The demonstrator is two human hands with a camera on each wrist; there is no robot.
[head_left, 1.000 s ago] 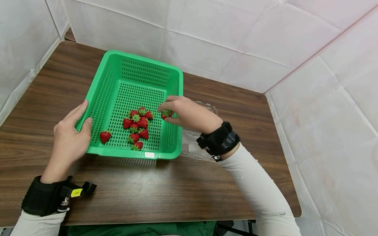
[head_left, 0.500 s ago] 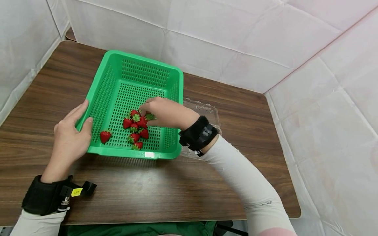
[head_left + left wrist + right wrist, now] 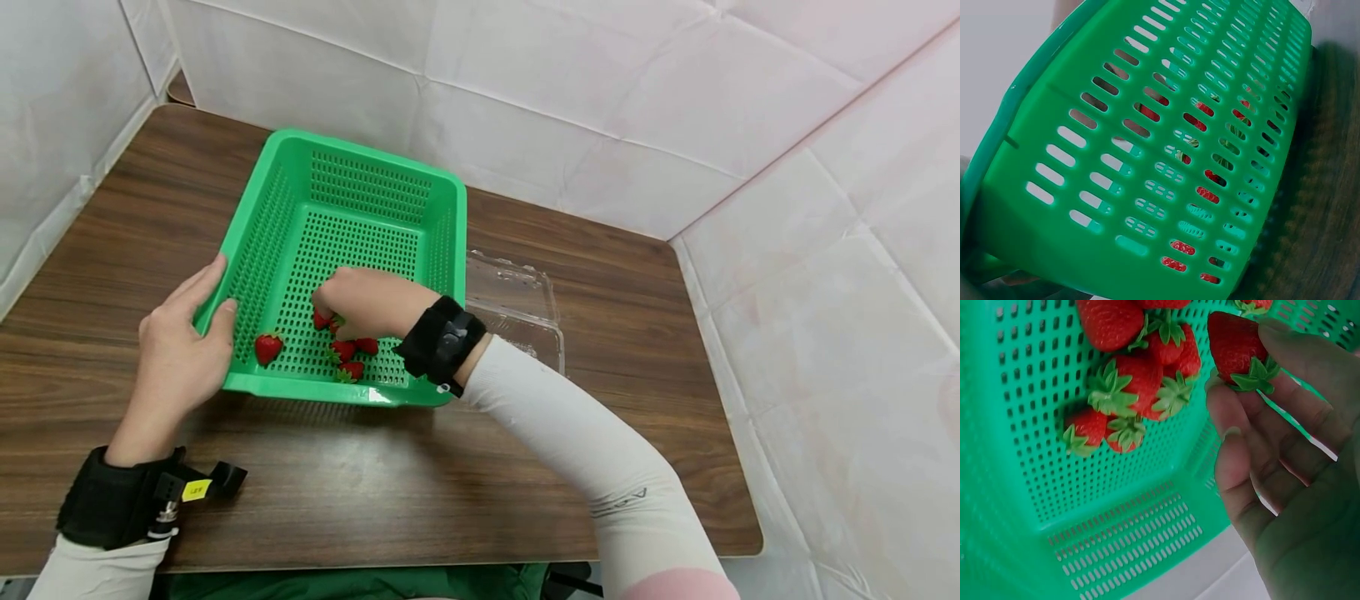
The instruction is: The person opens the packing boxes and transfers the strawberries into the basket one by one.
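Observation:
A green plastic basket (image 3: 367, 157) with slotted walls stands on the table. My left hand (image 3: 183, 354) grips its left rim, thumb inside and fingers outside. Inside the basket is my right hand (image 3: 371, 304), low over a cluster of red strawberries (image 3: 1125, 384) with green leaves. Between thumb and fingers it pinches one strawberry (image 3: 1235, 349), seen in the right wrist view; the back of the hand hides this berry in the head view. A single strawberry (image 3: 267, 348) lies apart by the near left corner. The left wrist view shows the basket's outer wall (image 3: 1079, 240).
A clear plastic clamshell container (image 3: 517, 287) lies to the right of the basket, partly behind the right forearm. The brown wooden table (image 3: 645, 433) has white sheeted walls (image 3: 540, 142) at its back and sides.
My right hand has moved left from the basket's right side, over the cluster of strawberries, with a strawberry in its fingers. The left hand keeps its grip on the rim.

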